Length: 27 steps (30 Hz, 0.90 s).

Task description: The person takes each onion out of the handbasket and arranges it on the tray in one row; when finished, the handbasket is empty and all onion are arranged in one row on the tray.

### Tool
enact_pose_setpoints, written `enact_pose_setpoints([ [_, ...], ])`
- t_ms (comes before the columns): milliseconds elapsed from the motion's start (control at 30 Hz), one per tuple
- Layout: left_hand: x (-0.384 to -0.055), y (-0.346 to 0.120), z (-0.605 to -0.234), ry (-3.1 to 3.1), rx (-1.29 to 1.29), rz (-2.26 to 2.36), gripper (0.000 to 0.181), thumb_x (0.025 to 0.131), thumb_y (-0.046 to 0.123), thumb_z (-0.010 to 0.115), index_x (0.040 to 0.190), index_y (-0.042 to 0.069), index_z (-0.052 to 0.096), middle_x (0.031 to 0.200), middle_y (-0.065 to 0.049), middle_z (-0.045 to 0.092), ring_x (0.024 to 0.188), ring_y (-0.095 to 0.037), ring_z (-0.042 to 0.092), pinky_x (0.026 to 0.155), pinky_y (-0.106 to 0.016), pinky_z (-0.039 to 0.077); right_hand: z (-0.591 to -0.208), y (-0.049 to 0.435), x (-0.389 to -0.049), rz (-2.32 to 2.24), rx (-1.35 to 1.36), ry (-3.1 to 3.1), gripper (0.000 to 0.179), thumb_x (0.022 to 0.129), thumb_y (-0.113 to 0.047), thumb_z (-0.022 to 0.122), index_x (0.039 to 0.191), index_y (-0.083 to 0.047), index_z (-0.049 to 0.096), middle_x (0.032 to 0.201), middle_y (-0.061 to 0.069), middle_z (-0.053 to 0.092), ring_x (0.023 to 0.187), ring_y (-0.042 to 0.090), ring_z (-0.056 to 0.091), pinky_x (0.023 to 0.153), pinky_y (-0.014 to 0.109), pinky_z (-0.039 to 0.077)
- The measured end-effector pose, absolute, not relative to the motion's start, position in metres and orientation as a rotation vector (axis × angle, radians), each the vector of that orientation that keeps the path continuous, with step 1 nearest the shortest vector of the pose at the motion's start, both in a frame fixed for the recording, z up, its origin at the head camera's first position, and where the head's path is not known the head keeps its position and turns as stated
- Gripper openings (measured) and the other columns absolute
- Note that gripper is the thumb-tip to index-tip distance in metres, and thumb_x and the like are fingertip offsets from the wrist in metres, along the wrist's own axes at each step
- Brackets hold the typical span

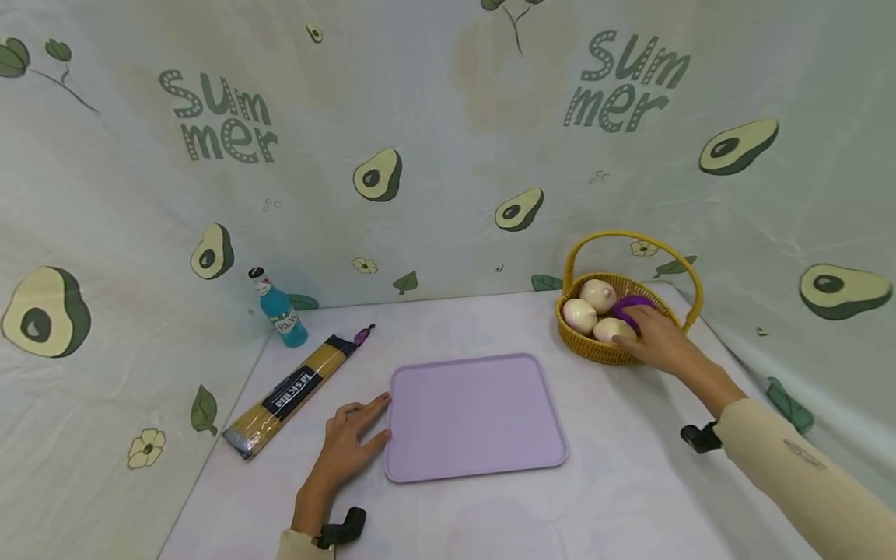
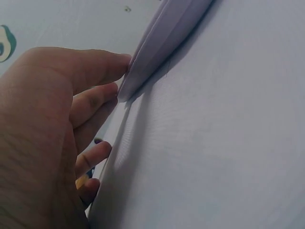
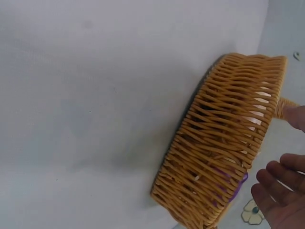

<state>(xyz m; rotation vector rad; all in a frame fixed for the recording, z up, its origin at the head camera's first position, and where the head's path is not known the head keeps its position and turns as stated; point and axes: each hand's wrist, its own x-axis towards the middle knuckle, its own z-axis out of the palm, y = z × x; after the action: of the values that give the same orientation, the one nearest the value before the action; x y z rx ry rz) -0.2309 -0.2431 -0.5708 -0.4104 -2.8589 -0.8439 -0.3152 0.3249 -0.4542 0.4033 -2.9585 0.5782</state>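
My left hand (image 1: pixel 346 442) lies at the left edge of a lilac rectangular tray (image 1: pixel 476 420). In the left wrist view its thumb and a finger touch the tray's rim (image 2: pixel 164 43), the other fingers loosely bent. Over the right side of a yellow wicker basket (image 1: pixel 595 351) reaches my right hand (image 1: pixel 658 342). White onions (image 1: pixel 598 295) lie in that basket beside a purple rounded thing (image 1: pixel 632 302), partly hidden by the hand. From the right wrist, the fingers (image 3: pixel 281 183) look relaxed and apart from the thumb, just outside the basket's woven side (image 3: pixel 214 129).
A blue bottle (image 1: pixel 283 311) stands at the back left. In front of it lies a pack of spaghetti (image 1: pixel 290 397) with a small purple item (image 1: pixel 363 335) at its far end. The basket's tall handle (image 1: pixel 630 235) arches above its contents. Printed cloth (image 1: pixel 448 257) hangs behind the white table.
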Motion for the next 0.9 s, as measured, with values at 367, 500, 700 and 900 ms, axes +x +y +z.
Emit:
enact_pose_setpoints([
  [367, -0.229, -0.242, -0.569, -2.880, -0.364, -0.860, 0.061, 0.093, 0.048, 0.066, 0.149, 0.037, 0.047, 0.148, 0.017, 0.049, 0.130, -0.024, 0.038, 0.102, -0.050, 0.023, -0.459, 0.328, -0.327, 0.580, 0.399, -3.004, 0.066, 0.094, -0.026, 0.069, 0.136, 0.018, 0.044, 0.136, 0.042, 0.042, 0.127, 0.059, 0.036, 0.105, 0.066, 0.028],
  [500, -0.230, -0.242, -0.568, -2.881, -0.356, -0.866, 0.060, 0.093, 0.048, 0.066, 0.149, 0.038, 0.047, 0.148, 0.017, 0.049, 0.129, -0.024, 0.038, 0.102, -0.050, 0.023, -0.459, 0.329, -0.331, 0.575, 0.399, -3.015, 0.067, 0.093, -0.027, 0.070, 0.135, 0.019, 0.044, 0.135, 0.043, 0.042, 0.126, 0.060, 0.036, 0.104, 0.066, 0.028],
  [700, -0.229, -0.241, -0.567, -2.879, -0.355, -0.864, 0.061, 0.092, 0.050, 0.066, 0.149, 0.036, 0.048, 0.147, 0.016, 0.050, 0.129, -0.024, 0.038, 0.101, -0.050, 0.023, -0.460, 0.328, -0.337, 0.569, 0.419, -3.015, 0.064, 0.091, -0.027, 0.073, 0.131, 0.017, 0.049, 0.131, 0.042, 0.047, 0.123, 0.058, 0.041, 0.102, 0.065, 0.032],
  [900, -0.229, -0.241, -0.567, -2.866, -0.362, -0.874, 0.060, 0.092, 0.049, 0.067, 0.148, 0.036, 0.049, 0.147, 0.017, 0.050, 0.129, -0.024, 0.038, 0.101, -0.050, 0.023, -0.461, 0.325, -0.345, 0.624, 0.395, -3.036, 0.061, 0.091, -0.027, 0.074, 0.128, 0.016, 0.053, 0.125, 0.037, 0.055, 0.118, 0.054, 0.048, 0.099, 0.064, 0.037],
])
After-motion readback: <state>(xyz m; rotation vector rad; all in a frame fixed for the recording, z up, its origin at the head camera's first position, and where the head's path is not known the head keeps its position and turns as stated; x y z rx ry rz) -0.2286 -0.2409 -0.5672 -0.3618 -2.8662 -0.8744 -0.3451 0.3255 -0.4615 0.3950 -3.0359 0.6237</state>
